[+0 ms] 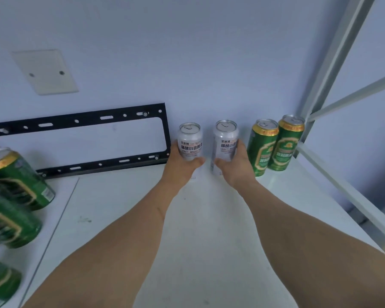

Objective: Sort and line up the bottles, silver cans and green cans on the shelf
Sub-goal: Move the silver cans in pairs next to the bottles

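Now the left hand (pixel 180 162) holds one silver can (pixel 190 141) and the right hand (pixel 237 162) holds another silver can (pixel 225 141), both far back on the white shelf (pixel 209 218), with two green cans (pixel 276 144) standing just right of them

Two bare forearms reach into view from the bottom edge, with no sleeves, watch, bracelet or glove on either. The left hand (pixel 180 163) and the right hand (pixel 236 165) show no rings on the parts that can be seen. On each hand the thumb is the plainest digit; most of the fingers are hidden from the camera. A thin, darker, slanting line, like a scratch or crease, marks the left forearm a little below the wrist. Both arms widen toward the camera from the wide-angle lens.
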